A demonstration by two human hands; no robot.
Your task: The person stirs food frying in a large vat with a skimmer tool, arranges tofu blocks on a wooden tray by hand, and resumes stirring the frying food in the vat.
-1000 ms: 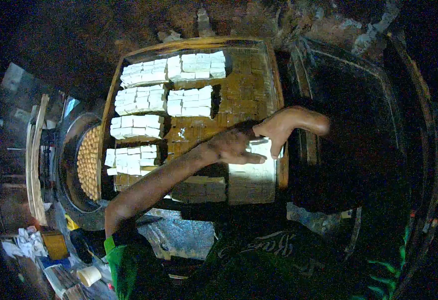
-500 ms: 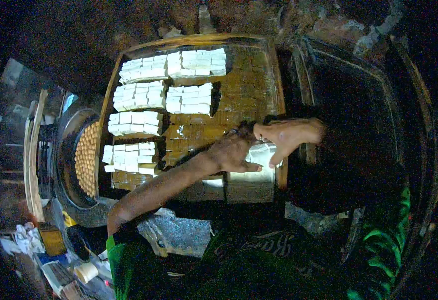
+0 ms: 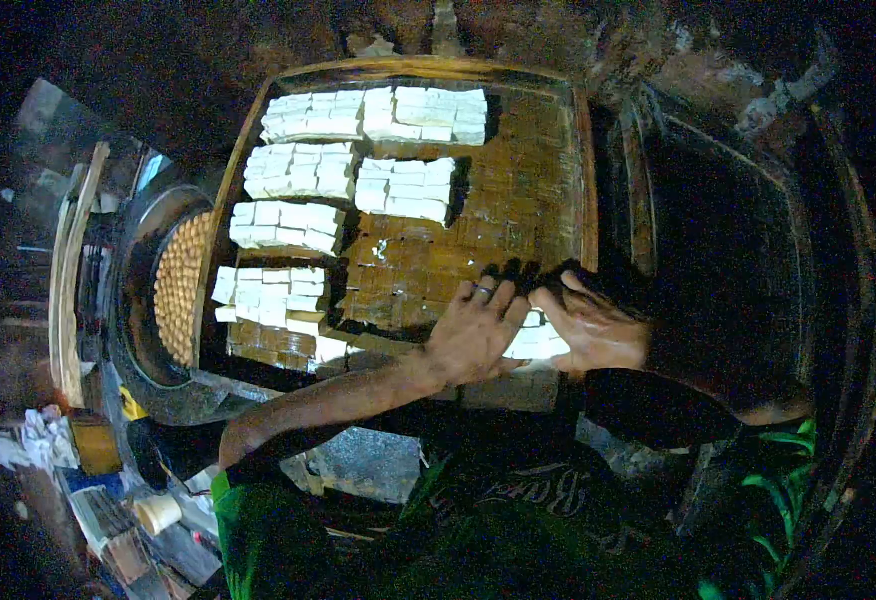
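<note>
My left hand [image 3: 473, 328], with a ring on one finger, presses against the left side of a small group of white tofu blocks [image 3: 538, 340] near the tray's front right corner. Against their right side lies my right hand [image 3: 598, 332], so the group is clasped between the two. Palms and fingers hide part of these blocks. The woven tray [image 3: 518, 200] has a wooden rim. On its left and far parts, several stacks of tofu blocks [image 3: 303, 170] stand in rows.
Left of the tray, a round pan [image 3: 143, 250] holds many small golden-brown pieces [image 3: 183, 290]. Long wooden sticks [image 3: 76, 280] lean farther left. A pale cup [image 3: 158, 513] and crumpled white material [image 3: 46, 437] are at lower left. A dark framed surface [image 3: 728, 240] lies right of the tray.
My hands, overlapping before, are now side by side around the tofu blocks. My right hand has come down and its forearm now shows. The view has shifted slightly.
</note>
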